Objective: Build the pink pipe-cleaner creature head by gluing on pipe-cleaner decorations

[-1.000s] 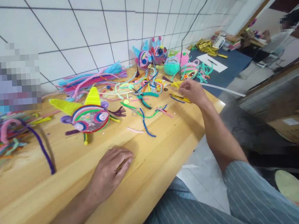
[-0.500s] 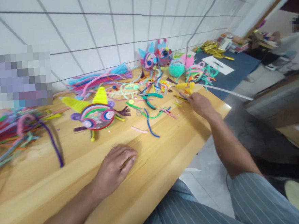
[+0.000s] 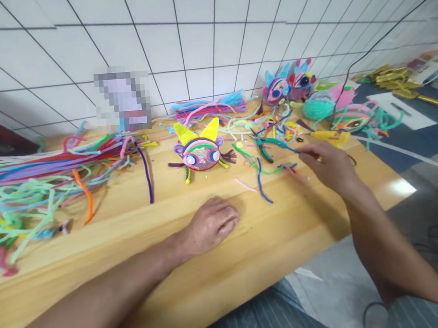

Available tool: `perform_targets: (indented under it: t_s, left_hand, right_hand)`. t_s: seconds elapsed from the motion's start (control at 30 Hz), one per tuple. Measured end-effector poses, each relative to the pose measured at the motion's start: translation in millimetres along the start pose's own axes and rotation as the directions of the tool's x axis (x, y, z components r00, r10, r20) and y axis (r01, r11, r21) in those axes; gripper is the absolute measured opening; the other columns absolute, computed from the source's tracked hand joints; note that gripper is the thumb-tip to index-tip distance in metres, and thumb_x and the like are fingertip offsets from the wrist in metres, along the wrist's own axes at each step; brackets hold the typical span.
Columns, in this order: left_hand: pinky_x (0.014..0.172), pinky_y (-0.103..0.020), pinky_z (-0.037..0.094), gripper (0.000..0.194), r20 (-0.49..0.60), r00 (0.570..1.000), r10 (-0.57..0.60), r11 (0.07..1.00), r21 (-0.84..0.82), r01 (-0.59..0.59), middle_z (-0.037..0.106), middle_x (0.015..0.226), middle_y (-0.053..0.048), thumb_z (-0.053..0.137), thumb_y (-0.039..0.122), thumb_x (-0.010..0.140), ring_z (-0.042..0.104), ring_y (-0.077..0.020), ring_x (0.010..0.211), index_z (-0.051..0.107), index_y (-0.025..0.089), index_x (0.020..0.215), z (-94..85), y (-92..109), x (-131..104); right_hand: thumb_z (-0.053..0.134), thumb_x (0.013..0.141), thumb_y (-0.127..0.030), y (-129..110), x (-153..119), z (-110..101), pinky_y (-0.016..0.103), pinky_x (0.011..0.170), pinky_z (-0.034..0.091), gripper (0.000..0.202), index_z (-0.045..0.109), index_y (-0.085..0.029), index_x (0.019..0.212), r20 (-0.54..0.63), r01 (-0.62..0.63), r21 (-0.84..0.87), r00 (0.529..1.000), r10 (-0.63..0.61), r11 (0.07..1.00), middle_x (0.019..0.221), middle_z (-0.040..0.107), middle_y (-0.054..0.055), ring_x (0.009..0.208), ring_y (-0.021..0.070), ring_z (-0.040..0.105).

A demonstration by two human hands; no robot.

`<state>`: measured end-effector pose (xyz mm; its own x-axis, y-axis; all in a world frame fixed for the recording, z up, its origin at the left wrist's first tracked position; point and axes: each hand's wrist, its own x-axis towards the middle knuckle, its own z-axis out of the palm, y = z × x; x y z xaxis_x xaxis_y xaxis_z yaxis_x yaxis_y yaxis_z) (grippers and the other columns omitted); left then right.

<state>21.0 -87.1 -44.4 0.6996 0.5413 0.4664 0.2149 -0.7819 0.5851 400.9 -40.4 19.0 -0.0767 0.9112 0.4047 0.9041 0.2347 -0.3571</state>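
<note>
Tabletop (image 3: pixel 263 256) leaves both hands (image 3: pixel 214 225) room before its edge (image 3: pixel 308 258).

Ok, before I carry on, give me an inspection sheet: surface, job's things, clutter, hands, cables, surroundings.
Surface: wooden table, shiny at its right corner.
Job's things: pliers, handles spread; horned figure beyond the left hand.
Clutter: stem heap at far left, bundle by the wall, offcuts near the pliers.
Hands: left curled shut on the table, any contents hidden; right hand between pliers and glue gun, grip unclear.
Cables: black cable across the wall, down to the finished-looking figures.
Surroundings: tiled wall; blue surface at right.
</note>
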Motion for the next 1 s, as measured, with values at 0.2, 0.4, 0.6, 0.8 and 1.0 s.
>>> perform_targets:
  t_s: [0.2,0.4,0.6,0.8,1.0]
  left_hand:
    - [0.077,-0.028,0.059,0.015,-0.159,0.912,-0.378,0.879,-0.371,0.3,0.079,0.09,-0.006,0.064,0.027,0.107,0.073,-0.0158,0.081,0.074,0.018,0.101,-2.2,-4,-2]
    - [0.067,-0.024,0.057,0.037,-0.17,0.807,-0.566,0.664,-0.674,0.324,0.075,0.091,-0.002,0.082,0.044,0.095,0.065,-0.0115,0.07,0.07,0.018,0.119,-2.0,-6,1]
    - [0.055,-0.021,0.047,0.035,-0.102,0.795,-0.598,0.693,-0.564,0.449,0.062,0.061,0.003,0.068,0.044,0.105,0.055,-0.0097,0.055,0.078,0.017,0.084,-2.5,-6,-1]
    - [0.056,-0.02,0.043,0.028,-0.102,0.862,-0.497,0.788,-0.471,0.398,0.067,0.066,0.002,0.07,0.039,0.102,0.055,-0.0093,0.057,0.08,0.016,0.089,-5.2,-1,1]
    - [0.053,-0.016,0.044,0.029,-0.087,0.924,-0.372,0.883,-0.338,0.324,0.073,0.064,0.003,0.064,0.024,0.106,0.058,-0.0067,0.05,0.079,0.017,0.082,-8.2,2,1]
  right_hand:
    - [0.06,0.105,-0.033,-63,-5,20,0.045,0.083,0.061,0.02,0.08,-0.03,0.103,0.04,0.224,0.097,0.973,-0.229,0.97,0.098,0.079,0.009,0.092,0.0281,0.075]
    - [0.054,0.11,-0.027,-118,-12,39,0.043,0.085,0.059,0.03,0.083,-0.031,0.102,0.153,0.426,0.031,0.892,-0.425,0.904,0.094,0.079,0.009,0.094,0.0268,0.073]
    - [0.048,0.114,-0.029,-129,-22,49,0.04,0.082,0.058,0.036,0.083,-0.033,0.104,0.236,0.473,0.053,0.85,-0.471,0.879,0.096,0.081,0.006,0.09,0.0239,0.072]
    - [0.051,0.112,-0.022,-113,-40,47,0.038,0.076,0.059,0.034,0.083,-0.03,0.102,0.175,0.542,-0.043,0.831,-0.527,0.84,0.091,0.081,0.005,0.084,0.022,0.074]
    - [0.06,0.109,-0.013,-102,-61,47,0.032,0.072,0.058,0.019,0.077,-0.021,0.103,-0.003,0.663,-0.006,0.749,-0.663,0.749,0.089,0.08,0.004,0.08,0.0178,0.073]
